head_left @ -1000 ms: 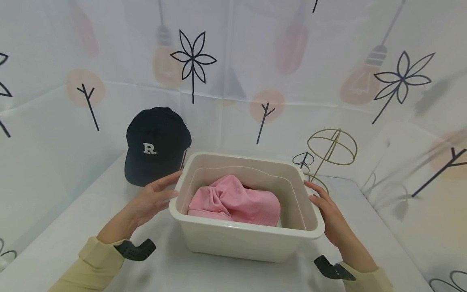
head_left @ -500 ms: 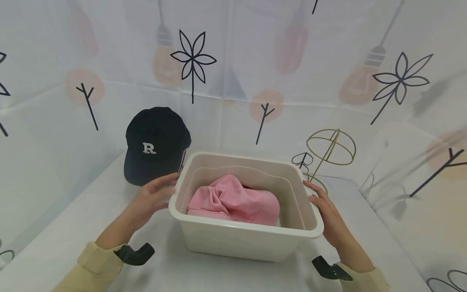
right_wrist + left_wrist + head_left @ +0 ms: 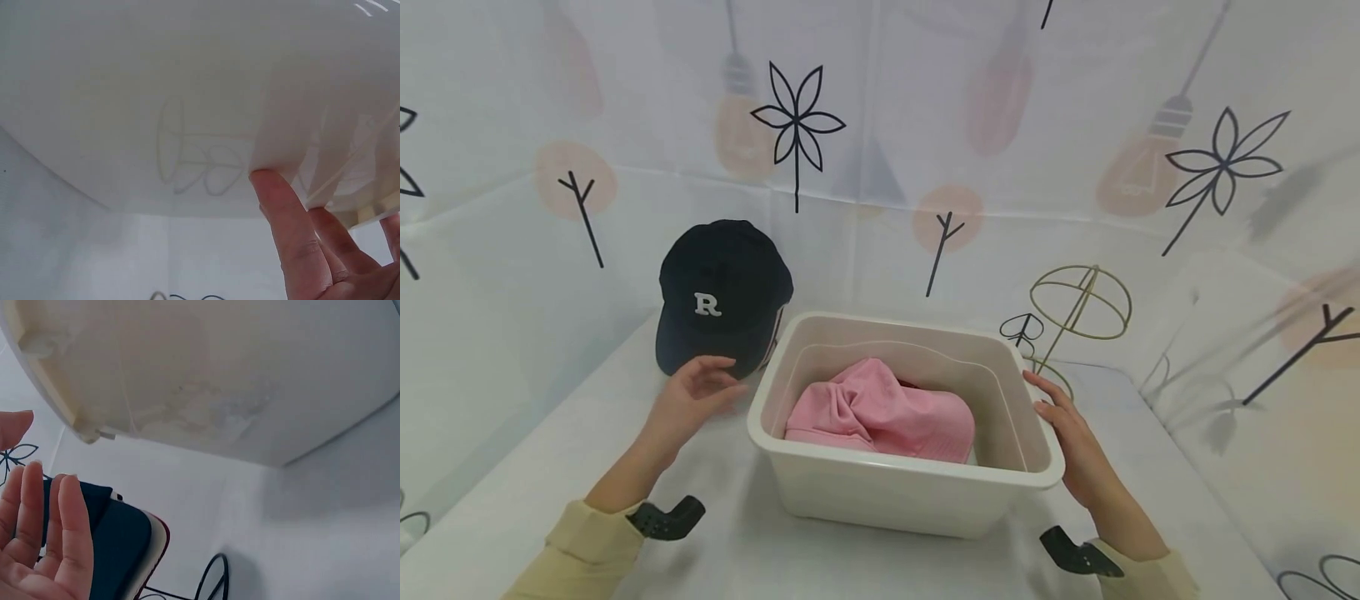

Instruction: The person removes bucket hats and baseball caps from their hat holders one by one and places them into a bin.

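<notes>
A white plastic bin (image 3: 895, 492) stands mid-table with a pink cap (image 3: 880, 412) inside. My right hand (image 3: 1078, 450) touches the bin's right rim; in the right wrist view its fingers (image 3: 290, 231) lie extended against the outer wall. My left hand (image 3: 688, 408) is off the bin, fingers loosely bent and holding nothing, just in front of a navy cap (image 3: 722, 275) with a white R. The left wrist view has the left hand's fingers (image 3: 75, 531) overlapping the navy cap's brim (image 3: 122, 544), with a beige layer and a red edge under it.
A gold wire stand (image 3: 1078, 304) with a domed top rises behind the bin's right side. A small dark red bit (image 3: 908, 385) shows behind the pink cap. Patterned white cloth (image 3: 865, 250) closes off the back and sides of the white table (image 3: 715, 550).
My left hand has come away from the bin's left rim and moved left, in front of the navy cap. The bin and my right hand stay nearly where they were.
</notes>
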